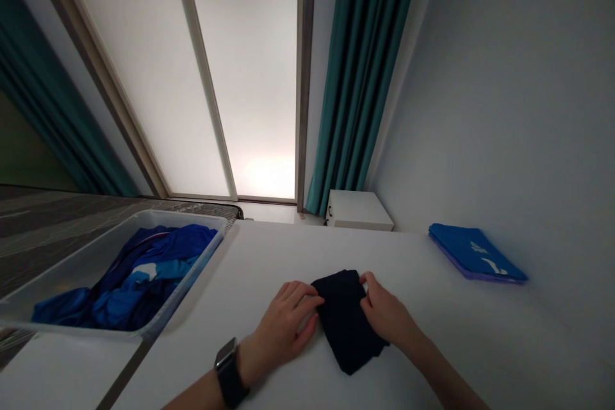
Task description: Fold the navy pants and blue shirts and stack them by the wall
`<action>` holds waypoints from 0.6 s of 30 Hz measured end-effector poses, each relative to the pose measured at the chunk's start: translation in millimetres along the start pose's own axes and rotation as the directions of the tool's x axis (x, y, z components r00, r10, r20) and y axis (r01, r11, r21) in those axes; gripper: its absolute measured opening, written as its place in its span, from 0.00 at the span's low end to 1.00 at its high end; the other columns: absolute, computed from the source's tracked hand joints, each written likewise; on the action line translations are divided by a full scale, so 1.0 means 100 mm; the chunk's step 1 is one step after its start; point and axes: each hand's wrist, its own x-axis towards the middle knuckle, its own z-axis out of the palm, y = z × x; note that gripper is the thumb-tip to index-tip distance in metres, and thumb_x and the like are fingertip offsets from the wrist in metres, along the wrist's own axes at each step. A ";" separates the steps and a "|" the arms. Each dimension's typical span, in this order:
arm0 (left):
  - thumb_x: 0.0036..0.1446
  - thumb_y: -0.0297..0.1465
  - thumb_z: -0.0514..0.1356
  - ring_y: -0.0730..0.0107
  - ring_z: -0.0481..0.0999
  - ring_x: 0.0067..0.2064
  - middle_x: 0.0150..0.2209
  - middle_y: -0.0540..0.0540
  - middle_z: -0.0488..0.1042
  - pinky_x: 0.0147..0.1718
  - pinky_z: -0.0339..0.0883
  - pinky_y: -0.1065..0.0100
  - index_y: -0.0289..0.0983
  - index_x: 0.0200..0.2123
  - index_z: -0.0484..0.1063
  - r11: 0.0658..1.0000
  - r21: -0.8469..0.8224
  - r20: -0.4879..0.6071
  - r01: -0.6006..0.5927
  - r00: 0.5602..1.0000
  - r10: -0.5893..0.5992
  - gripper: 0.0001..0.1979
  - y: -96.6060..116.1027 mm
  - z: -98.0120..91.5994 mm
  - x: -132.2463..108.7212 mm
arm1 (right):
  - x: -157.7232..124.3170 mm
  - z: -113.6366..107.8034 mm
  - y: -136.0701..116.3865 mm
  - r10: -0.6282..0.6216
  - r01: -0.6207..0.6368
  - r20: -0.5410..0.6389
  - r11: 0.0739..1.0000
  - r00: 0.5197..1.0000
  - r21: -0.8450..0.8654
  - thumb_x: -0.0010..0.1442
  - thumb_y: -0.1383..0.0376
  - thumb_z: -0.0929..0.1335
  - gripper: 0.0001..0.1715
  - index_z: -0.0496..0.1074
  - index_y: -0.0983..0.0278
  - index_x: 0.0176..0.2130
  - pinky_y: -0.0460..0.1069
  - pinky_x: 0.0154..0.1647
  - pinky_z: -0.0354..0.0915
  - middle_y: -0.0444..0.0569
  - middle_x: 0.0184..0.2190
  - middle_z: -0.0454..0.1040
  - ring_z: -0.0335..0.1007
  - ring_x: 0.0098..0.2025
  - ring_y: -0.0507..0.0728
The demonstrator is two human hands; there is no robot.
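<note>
A folded dark navy garment (348, 327) lies flat on the white table (230, 359) in front of me, turned slightly, its layers showing at the lower right edge. My left hand (291, 323), with a black watch (228, 368) on the wrist, touches the garment's upper left edge with its fingertips; thumb and forefinger are apart. At the opposite side, my right hand (387, 312) has its fingers curled in and pinches the garment's right edge near the top corner.
On the left, a clear plastic bin (182, 298) holds crumpled blue clothes (144, 275). A stack of folded blue clothes (475, 253) lies at the right by the wall. Behind the table stand a white cabinet (360, 208), teal curtains (368, 77) and frosted sliding doors (250, 77).
</note>
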 end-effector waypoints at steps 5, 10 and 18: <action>0.64 0.35 0.53 0.53 0.58 0.65 0.66 0.40 0.59 0.62 0.56 0.49 0.40 0.66 0.54 0.997 0.033 0.119 0.066 0.990 -0.070 0.28 0.26 0.22 0.13 | -0.28 0.17 0.15 -0.004 0.015 -0.066 0.986 0.998 0.168 0.59 0.72 0.54 0.14 0.56 0.59 0.44 0.49 0.36 0.61 0.48 0.35 0.73 0.73 0.35 0.57; 0.63 0.44 0.55 0.50 0.49 0.70 0.69 0.36 0.51 0.66 0.46 0.47 0.35 0.67 0.52 0.996 0.054 0.236 0.077 0.968 -0.087 0.34 0.48 0.51 0.31 | -0.37 0.32 0.26 -0.071 0.119 -0.177 0.953 0.982 0.278 0.59 0.70 0.54 0.11 0.56 0.59 0.41 0.53 0.40 0.64 0.49 0.35 0.72 0.72 0.37 0.58; 0.59 0.50 0.58 0.49 0.48 0.70 0.69 0.37 0.52 0.66 0.43 0.45 0.38 0.68 0.51 0.999 -0.020 0.307 -0.041 0.951 0.045 0.40 0.41 0.51 0.32 | -0.38 0.26 0.34 -0.138 0.248 -0.311 0.904 0.940 0.348 0.58 0.67 0.58 0.13 0.63 0.60 0.44 0.57 0.49 0.66 0.52 0.41 0.71 0.70 0.44 0.59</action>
